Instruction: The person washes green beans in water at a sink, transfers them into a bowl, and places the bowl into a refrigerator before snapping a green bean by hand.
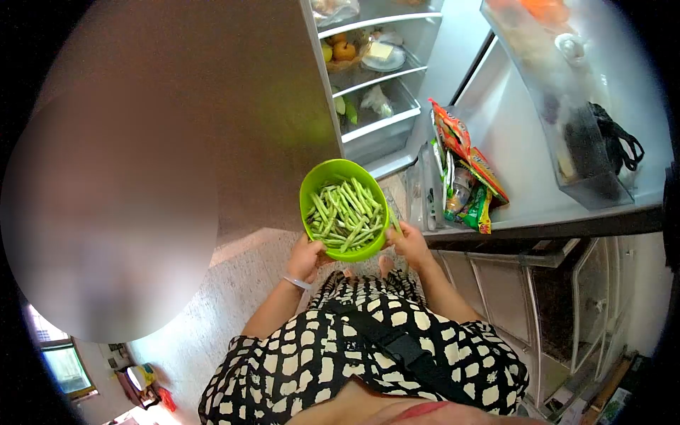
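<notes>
A lime-green plastic bowl (307,185) is held up in front of my body, its opening facing me. Cut green beans (346,216) fill much of it. My left hand (306,258) is closed on the bowl's lower left side, and a pale bracelet (297,282) circles that wrist. On the lower right side my right hand (409,243) grips the bowl, its fingers partly hidden behind it. A narrow light-green piece (394,220) sticks up beside the right fingers.
Ahead, a refrigerator stands open, with round orange fruit (343,51) and wrapped food on its shelves (382,131). Its door swings out to the right, carrying colourful packets (471,170) and a clear bin (591,191). A brown panel (276,120) rises at left.
</notes>
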`<state>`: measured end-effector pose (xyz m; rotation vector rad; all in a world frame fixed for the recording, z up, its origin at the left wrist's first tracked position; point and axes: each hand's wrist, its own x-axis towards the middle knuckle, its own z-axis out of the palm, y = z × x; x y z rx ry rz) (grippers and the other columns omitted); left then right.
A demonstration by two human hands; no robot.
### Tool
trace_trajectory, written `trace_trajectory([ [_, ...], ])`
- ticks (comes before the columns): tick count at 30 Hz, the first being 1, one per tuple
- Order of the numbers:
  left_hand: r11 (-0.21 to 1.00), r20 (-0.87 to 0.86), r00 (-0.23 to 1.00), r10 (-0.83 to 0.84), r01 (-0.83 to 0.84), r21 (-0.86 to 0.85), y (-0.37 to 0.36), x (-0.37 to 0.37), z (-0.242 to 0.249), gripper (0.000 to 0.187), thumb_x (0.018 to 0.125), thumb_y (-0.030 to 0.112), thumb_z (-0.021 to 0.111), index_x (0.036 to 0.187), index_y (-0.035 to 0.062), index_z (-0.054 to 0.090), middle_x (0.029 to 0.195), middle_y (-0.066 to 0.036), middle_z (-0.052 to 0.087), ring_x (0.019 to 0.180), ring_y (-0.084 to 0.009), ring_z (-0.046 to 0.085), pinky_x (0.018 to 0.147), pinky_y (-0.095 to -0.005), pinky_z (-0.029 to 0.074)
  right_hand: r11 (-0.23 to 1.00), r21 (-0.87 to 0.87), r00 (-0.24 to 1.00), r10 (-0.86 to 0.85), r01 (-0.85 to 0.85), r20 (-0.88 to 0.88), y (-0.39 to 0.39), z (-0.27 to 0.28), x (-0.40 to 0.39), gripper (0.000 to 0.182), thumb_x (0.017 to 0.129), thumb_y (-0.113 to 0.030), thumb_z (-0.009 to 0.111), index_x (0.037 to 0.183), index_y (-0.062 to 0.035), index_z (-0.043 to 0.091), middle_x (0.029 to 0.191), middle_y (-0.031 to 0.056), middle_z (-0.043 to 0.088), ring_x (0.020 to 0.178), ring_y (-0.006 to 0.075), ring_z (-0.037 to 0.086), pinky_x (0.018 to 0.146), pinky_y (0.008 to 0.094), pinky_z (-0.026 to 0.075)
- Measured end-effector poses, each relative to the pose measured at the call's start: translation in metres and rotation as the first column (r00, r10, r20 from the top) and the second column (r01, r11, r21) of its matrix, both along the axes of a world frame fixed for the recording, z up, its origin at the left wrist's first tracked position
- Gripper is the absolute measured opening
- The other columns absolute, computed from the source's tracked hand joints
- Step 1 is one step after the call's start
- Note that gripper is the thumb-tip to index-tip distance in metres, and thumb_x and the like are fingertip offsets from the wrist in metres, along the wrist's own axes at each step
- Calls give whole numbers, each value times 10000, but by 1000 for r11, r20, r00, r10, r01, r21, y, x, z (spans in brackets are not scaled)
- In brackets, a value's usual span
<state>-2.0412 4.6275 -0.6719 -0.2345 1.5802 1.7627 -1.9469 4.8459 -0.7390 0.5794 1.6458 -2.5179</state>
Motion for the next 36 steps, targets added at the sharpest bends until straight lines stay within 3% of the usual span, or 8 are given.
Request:
trace_trajectory([
  [2, 997, -50, 998, -25, 21, -75, 9, -1, 5, 443, 752, 9, 449, 1194, 30, 420, 1069, -127, 567, 903, -255, 610, 724, -403, 538, 995, 94, 987, -18, 33, -157, -2, -5, 1, 233, 848, -234, 566, 975, -40, 555, 824, 41, 610, 718, 110, 585, 515, 224, 376],
  [3, 998, -53, 998, -33, 29, -62, 9, -2, 10, 438, 762, 18, 470, 1197, 36, 420, 1089, -123, 559, 910, -251, 608, 727, -412, 538, 997, -54, 997, -58, 55, -51, -1, 20, 6, 202, 825, -193, 597, 956, -45, 554, 765, 33, 591, 688, 102, 544, 520, 241, 382],
  [7, 990, -14, 991, -133, 133, 38, -3, -1, 36, 449, 764, 25, 481, 1208, 41, 411, 1090, -124, 561, 911, -243, 609, 729, -408, 538, 977, -126, 981, -160, 174, 111, -18, 49, 21, 135, 804, -171, 612, 834, -89, 508, 637, -48, 433, 478, 25, 332, 398, 169, 226],
  [14, 967, -80, 971, -223, 231, 104, -11, 1, 66, 398, 829, 114, 511, 1196, 26, 383, 1080, -149, 549, 907, -242, 602, 705, -360, 541, 904, 39, 901, -428, 426, 75, -42, 77, 24, 177, 788, -224, 637, 796, -70, 551, 618, -23, 485, 440, 49, 351, 385, 203, 249],
  [22, 981, -122, 977, -174, 182, 62, -36, -7, 50, 640, 876, 254, 531, 1355, 4, 188, 1178, -188, 486, 937, -253, 584, 764, -350, 511, 825, -113, 827, -561, 554, -41, -14, 88, -22, 144, 778, -187, 614, 739, -99, 507, 589, -42, 438, 440, 49, 352, 379, 203, 225],
  [28, 998, -40, 998, 42, -44, -47, -126, -1, 14, 454, 863, 216, 543, 1210, -36, 394, 1074, -157, 538, 908, -217, 589, 721, -300, 513, 760, -161, 760, -646, 630, -73, -1, 103, -80, 135, 764, -189, 590, 722, -76, 529, 571, -13, 462, 437, 72, 402, 357, 219, 261],
  [31, 993, -176, 982, 68, -84, -87, -161, 10, 4, 388, 853, 197, 549, 1156, -20, 443, 1062, -155, 541, 877, -230, 591, 716, -323, 513, 749, -164, 742, -661, 642, -115, 12, 97, -109, 132, 754, -185, 594, 738, -67, 536, 578, -5, 477, 424, 80, 403, 349, 214, 269],
  [36, 899, 87, 899, 430, -435, 57, -201, 8, -27, 383, 852, 196, 539, 1168, -2, 449, 1063, -178, 538, 934, -296, 554, 792, -390, 482, 747, -183, 729, -664, 639, -166, 50, 96, -157, 146, 749, -195, 612, 746, -67, 543, 591, -4, 493, 428, 80, 416, 346, 206, 276],
])
